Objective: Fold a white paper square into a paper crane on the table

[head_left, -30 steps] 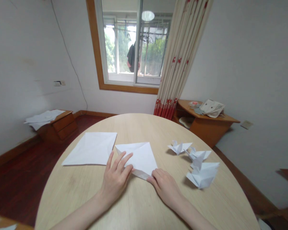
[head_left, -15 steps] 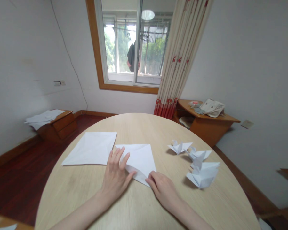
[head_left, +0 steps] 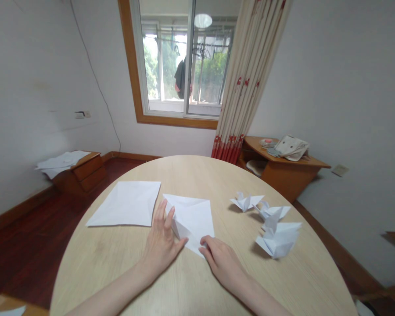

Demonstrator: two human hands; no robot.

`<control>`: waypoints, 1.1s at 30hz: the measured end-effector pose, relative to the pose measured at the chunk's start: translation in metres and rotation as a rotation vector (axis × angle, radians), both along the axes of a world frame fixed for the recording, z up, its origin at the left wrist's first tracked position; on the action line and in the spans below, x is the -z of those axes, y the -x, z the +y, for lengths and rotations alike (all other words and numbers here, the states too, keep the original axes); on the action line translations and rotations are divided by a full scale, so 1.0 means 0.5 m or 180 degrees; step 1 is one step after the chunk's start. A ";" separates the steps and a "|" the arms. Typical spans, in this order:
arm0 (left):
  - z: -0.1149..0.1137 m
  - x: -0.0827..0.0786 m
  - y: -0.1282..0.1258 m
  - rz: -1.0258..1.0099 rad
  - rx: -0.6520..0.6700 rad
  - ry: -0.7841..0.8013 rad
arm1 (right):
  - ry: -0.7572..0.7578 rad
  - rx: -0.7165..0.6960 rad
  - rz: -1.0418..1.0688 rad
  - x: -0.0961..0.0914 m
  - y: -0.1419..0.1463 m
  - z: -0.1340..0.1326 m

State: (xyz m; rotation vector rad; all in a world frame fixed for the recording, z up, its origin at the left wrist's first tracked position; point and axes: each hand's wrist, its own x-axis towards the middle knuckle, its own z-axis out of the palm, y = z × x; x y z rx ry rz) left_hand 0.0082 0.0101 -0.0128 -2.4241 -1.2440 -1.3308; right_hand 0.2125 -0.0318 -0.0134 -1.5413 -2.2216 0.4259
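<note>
A square sheet of white paper (head_left: 194,215) lies in front of me at the middle of the round table, its left side raised into a fold. My left hand (head_left: 163,237) holds that side, the thumb at the lower part of the fold and the fingers along its outer face. At the sheet's lower right, my right hand (head_left: 219,254) pinches the paper near the corner with bent fingers; the fingertips are partly hidden. Left of my left hand rests a flat stack of white paper (head_left: 125,204).
Several folded paper birds stand on the right of the wooden table (head_left: 191,171), the nearest paper bird (head_left: 279,239) being the largest. Beyond the table are a corner cabinet (head_left: 289,175) with a cloth bag (head_left: 292,148), a curtain (head_left: 246,83) and a low drawer unit (head_left: 88,171) bearing papers.
The sheet has turned slightly and shifted right, and its left side is folded up more. My left fingers have drawn closer together around that side. My right hand stays at the lower right corner.
</note>
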 end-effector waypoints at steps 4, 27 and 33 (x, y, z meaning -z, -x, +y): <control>0.001 0.002 0.000 0.0079 0.0016 0.0078 | -0.0007 -0.0037 0.0053 0.005 -0.001 0.001; 0.029 0.021 0.009 0.0653 -0.0703 0.0332 | 0.0354 -0.0733 0.0651 -0.034 0.002 -0.019; 0.032 0.018 0.013 0.0684 -0.0723 0.0369 | -0.0053 -0.0739 0.0463 -0.031 -0.003 -0.008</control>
